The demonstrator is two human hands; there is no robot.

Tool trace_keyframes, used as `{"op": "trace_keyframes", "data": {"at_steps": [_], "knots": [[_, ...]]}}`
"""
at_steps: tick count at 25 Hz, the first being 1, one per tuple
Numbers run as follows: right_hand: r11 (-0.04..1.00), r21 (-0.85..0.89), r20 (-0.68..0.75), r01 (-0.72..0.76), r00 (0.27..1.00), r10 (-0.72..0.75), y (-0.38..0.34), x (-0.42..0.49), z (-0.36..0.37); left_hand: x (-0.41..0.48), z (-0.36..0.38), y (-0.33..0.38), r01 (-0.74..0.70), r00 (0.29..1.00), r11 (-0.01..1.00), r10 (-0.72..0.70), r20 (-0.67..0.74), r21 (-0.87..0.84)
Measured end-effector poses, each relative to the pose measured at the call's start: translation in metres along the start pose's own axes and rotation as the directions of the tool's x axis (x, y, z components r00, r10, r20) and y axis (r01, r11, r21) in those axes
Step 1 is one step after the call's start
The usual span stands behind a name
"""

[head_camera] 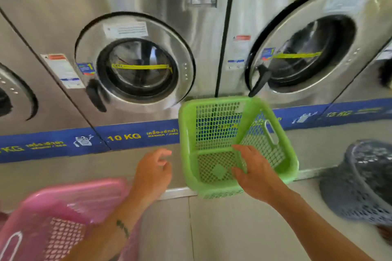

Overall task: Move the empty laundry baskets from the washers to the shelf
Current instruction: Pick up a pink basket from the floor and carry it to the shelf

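Note:
An empty green laundry basket (pixel 214 125) is tilted, its opening facing me, in front of the gap between two steel washers (pixel 63 34). My right hand (pixel 253 168) grips its near rim, fingers curled inside the mesh. My left hand (pixel 153 172) hovers just left of the green basket, fingers loosely curled and holding nothing. A pink basket (pixel 63 214) sits at the lower left, under my left forearm. A dark grey basket (pixel 360 182) lies tipped on its side on the floor at the right.
A row of front-loading washers with round doors fills the background, with a blue band (pixel 131 136) along the bottom marked 10 KG. A second washer door (pixel 307 48) stands at the right. Pale floor tiles (pixel 222 231) lie between the baskets.

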State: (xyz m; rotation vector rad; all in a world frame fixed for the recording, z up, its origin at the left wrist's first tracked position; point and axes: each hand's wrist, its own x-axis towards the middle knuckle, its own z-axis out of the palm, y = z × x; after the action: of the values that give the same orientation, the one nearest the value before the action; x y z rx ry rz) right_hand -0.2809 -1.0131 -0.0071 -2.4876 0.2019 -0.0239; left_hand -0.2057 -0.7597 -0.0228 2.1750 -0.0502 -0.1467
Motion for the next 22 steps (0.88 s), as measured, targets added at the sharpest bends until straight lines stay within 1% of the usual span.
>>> {"op": "trace_keyframes", "data": {"at_steps": [1,2,5,6,8,10,12,14,17,20,22], "knots": [[1.000,-0.001,-0.013,-0.030,0.999,0.030,0.016,0.002,-0.019,0.007,0.018,0.017,0.008,1.000,1.000,-0.008,0.011,-0.003],[0.999,-0.001,-0.013,-0.045,0.999,0.045,0.024,0.005,-0.022,0.009,0.022,0.020,0.007,1.000,1.000,-0.007,0.007,0.026],[0.987,-0.023,-0.045,-0.156,0.987,0.155,0.075,0.016,-0.044,0.035,0.063,0.037,-0.057,0.998,0.977,0.055,0.014,0.207],[0.981,-0.033,-0.046,-0.191,0.981,0.189,0.091,0.020,-0.047,0.045,0.074,0.037,-0.058,0.998,0.966,0.055,0.018,0.253],[0.968,-0.071,-0.021,-0.242,0.970,0.241,0.117,0.030,-0.047,0.067,0.093,0.027,-0.031,1.000,0.938,0.027,0.017,0.345],[0.953,-0.134,-0.010,-0.273,0.962,0.274,0.141,0.046,-0.042,0.088,0.110,0.011,-0.008,1.000,0.884,0.001,0.015,0.467],[0.933,-0.182,-0.021,-0.311,0.950,0.312,0.160,0.069,-0.036,0.107,0.122,-0.007,0.032,0.999,0.839,-0.043,0.007,0.543],[0.920,-0.218,-0.057,-0.325,0.945,0.321,0.178,0.094,-0.029,0.123,0.131,-0.022,0.026,0.999,0.803,-0.042,0.013,0.595],[0.912,-0.250,-0.104,-0.326,0.945,0.309,0.201,0.135,-0.019,0.144,0.142,-0.044,-0.053,0.998,0.758,0.019,0.059,0.650],[0.922,-0.230,-0.099,-0.312,0.950,0.297,0.210,0.164,-0.010,0.150,0.150,-0.055,-0.051,0.999,0.781,0.030,0.044,0.622],[0.893,-0.299,-0.130,-0.337,0.941,0.311,0.211,0.168,-0.007,0.150,0.152,-0.054,-0.034,0.999,0.804,0.026,0.023,0.593]]}}
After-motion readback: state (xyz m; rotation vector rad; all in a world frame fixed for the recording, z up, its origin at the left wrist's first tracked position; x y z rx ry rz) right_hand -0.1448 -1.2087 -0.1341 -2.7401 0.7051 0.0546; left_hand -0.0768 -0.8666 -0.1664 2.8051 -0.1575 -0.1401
